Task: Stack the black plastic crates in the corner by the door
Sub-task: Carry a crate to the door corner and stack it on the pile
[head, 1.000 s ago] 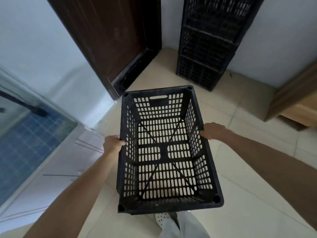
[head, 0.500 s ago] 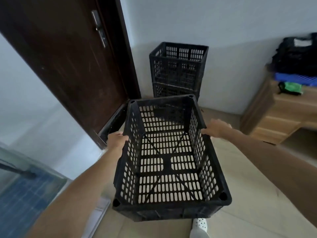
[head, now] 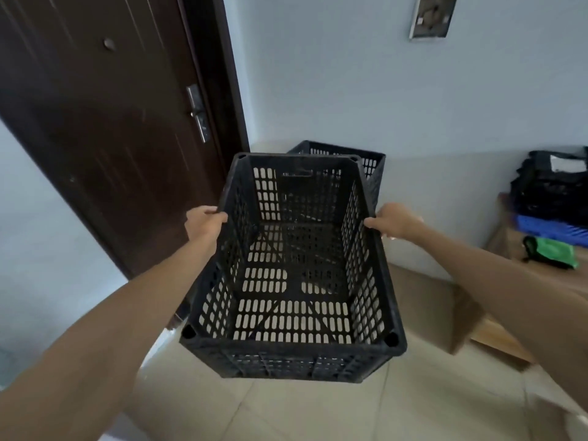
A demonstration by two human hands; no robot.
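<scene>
- As the carried crate [head: 286, 361] is held clear of the floor, the left hand [head: 203, 224] grips its left long rim with the fingers curled over the edge. The right hand [head: 394, 222] grips the right long rim in the same way, so neither hand is open.
- Position: the crate's far end overlaps the top of the stack of crates [head: 372, 167], which stands against the wall [head: 381, 90] in the corner just right of the door [head: 111, 138]. Whether crate and stack touch cannot be told.
- Hazard 1: if the crate comes in too low, its far lower edge would probably strike the stack's rim and shove or rock the stack.
- Hazard 2: if the corners are not lined up before release, the crate would likely seat askew and could slide off.
- Hazard 3: the fingers wrap the rims near mid-length, so an uneven release could tip the crate sideways.
- Surface: the floor [head: 318, 409] is pale glossy tile.
- Room: the wall is blue-grey, with a metal-framed wall box [head: 431, 15] high up. The door is dark brown and has a metal door handle [head: 199, 116]. A wooden cabinet [head: 502, 246] at right carries dark folded goods [head: 553, 186], a blue item [head: 550, 226] and a green item [head: 553, 253].
</scene>
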